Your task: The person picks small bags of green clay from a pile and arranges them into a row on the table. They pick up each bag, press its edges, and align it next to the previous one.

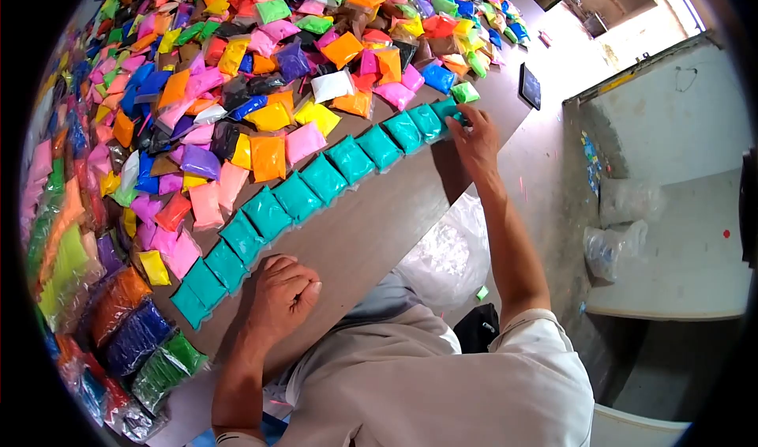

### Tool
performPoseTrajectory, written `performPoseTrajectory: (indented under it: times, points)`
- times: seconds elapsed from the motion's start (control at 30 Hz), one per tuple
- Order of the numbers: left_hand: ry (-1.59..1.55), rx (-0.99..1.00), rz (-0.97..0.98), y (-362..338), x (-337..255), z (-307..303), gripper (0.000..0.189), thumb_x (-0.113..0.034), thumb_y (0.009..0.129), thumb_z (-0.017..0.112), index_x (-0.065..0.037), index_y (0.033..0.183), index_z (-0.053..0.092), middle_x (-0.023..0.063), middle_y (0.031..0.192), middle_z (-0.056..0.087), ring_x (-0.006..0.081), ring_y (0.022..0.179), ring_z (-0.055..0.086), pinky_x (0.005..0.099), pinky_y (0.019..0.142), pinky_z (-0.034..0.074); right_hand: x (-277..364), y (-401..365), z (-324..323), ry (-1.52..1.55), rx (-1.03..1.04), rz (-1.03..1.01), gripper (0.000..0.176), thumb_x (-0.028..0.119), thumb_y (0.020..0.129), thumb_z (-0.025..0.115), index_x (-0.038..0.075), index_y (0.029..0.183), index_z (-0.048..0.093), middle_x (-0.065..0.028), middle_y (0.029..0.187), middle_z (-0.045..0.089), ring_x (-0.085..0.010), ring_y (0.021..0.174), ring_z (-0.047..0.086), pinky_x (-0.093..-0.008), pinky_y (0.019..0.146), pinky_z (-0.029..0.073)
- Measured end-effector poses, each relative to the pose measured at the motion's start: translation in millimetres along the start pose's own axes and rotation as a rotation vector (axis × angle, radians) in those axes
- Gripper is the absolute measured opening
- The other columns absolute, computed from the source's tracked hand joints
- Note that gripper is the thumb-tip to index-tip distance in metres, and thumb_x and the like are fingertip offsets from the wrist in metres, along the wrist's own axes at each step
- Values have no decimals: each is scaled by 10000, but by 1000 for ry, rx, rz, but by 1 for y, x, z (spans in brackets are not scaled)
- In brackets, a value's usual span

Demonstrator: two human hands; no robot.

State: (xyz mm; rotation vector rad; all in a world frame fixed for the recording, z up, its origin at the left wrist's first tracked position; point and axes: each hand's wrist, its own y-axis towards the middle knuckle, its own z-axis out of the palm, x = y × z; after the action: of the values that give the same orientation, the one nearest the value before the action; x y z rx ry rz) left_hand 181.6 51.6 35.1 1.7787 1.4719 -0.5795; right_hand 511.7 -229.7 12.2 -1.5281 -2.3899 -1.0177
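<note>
A long connected strip of teal packets (324, 179) lies in a slight curve across the brown table (359, 230). At its far right end my right hand (476, 137) has thumb and fingers closed on the edge of the last teal packet. My left hand (283, 295) is curled into a loose fist beside the near left part of the strip, just apart from it, and nothing shows in it. A small light green packet (465, 92) lies just beyond my right fingertips.
A large heap of loose coloured packets (268, 107) covers the table beyond the strip. Bundled packets in clear wrap (138, 336) sit at the near left. A dark phone-like device (530, 86) lies near the table's right edge. A clear plastic bag (450, 253) stands below it.
</note>
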Motion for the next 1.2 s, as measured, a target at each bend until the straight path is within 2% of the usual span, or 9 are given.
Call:
performPoseTrajectory:
  times: [0.17,0.37,0.4,0.57,0.67,0.8,0.93,1.07,1.2]
  points:
    - [-4,2,-11,1,0,-1,130,-126,877,634,-43,778,628,50,823,648,286,845,597,404,852,447,13,3,1,-96,-113,-108,312,279,871,749,85,1112,705,-147,1122,642,-325,1021,621,-408,877,496]
    - [-15,-8,-13,-2,0,-1,110,-102,864,641,-31,780,633,52,838,659,291,864,602,409,861,453,25,0,15,20,60,-106,286,279,838,766,105,1061,721,-145,1119,641,-335,1065,577,-431,910,476]
    - [-22,-7,-12,-3,1,0,106,-99,863,640,-28,784,634,52,842,660,292,869,603,411,871,454,24,-4,21,-35,-4,-159,261,255,828,770,111,1041,727,-141,1123,638,-338,1065,576,-430,910,477]
    - [-49,-12,-19,-7,0,-2,98,-87,860,634,-15,794,631,58,861,662,300,888,606,425,929,456,23,-4,24,-25,-24,-169,218,212,845,745,98,1030,723,-137,1131,640,-343,1062,576,-435,907,475]
    - [-53,-33,2,-8,2,1,101,-94,861,636,-14,800,630,64,868,660,301,896,607,430,946,455,38,-7,17,-29,-35,-161,243,209,848,744,75,1048,711,-141,1119,645,-344,1059,579,-429,906,475]
    - [-43,-16,2,-10,5,2,106,-111,861,645,-20,808,634,63,882,661,295,915,610,426,941,457,98,-34,9,110,56,-155,254,210,844,756,73,1052,705,-148,1117,633,-340,1041,584,-418,889,476]
    - [-14,-4,-18,-8,-2,-5,104,-124,861,652,-34,810,642,54,901,664,285,935,609,407,936,458,95,-46,27,37,43,-259,221,210,851,754,82,1026,712,-147,1103,644,-338,996,614,-405,878,492]
    - [-7,-25,-6,-10,1,-4,117,-141,868,656,-45,804,645,51,904,661,276,941,605,395,908,459,102,-42,25,21,64,-222,195,157,822,755,76,993,710,-121,1031,677,-325,987,602,-420,862,488]
    - [-35,-36,4,-13,6,2,135,-151,884,646,-51,793,637,59,877,648,272,908,596,392,882,453,141,-46,18,177,93,-275,210,168,823,762,68,997,704,-133,1023,670,-326,962,609,-415,833,499]
